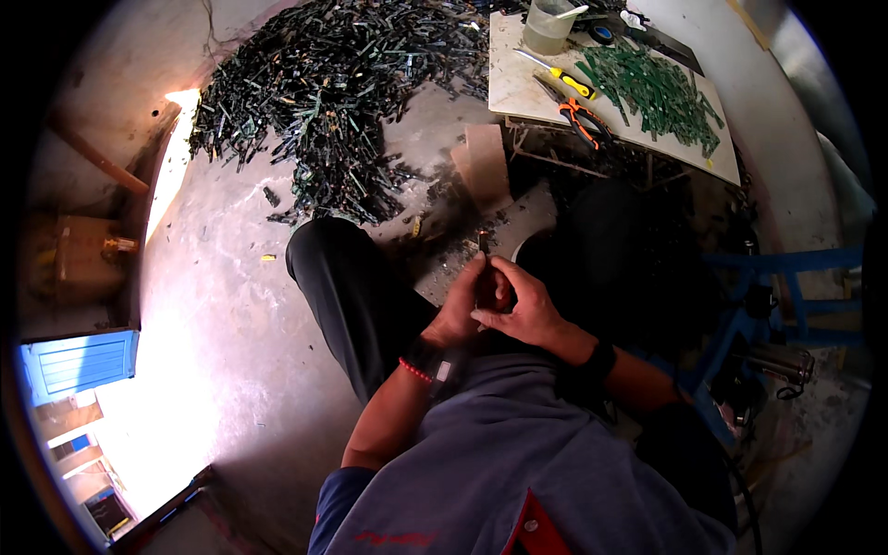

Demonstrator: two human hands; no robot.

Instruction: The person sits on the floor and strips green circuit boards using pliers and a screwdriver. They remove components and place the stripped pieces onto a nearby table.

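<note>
My left hand [462,302] is closed in front of my lap, with a small dark strip [482,242] standing up from between its fingertips. The strip's upper end looks coppery. Against it, my right hand [529,303] is closed too, its thumb and curled fingers meeting the left. What lies between the two hands is mostly hidden by the fingers. On the floor ahead spreads a large heap of similar black strips [324,83], reaching almost to my left knee.
A low board-topped table [518,83] at the far right bears green strips [661,92], orange-handled pliers [583,120], a yellow-handled screwdriver [573,83] and a cloudy plastic cup [547,32]. Cardboard [486,166] lies before it. A blue chair [795,264] stands right.
</note>
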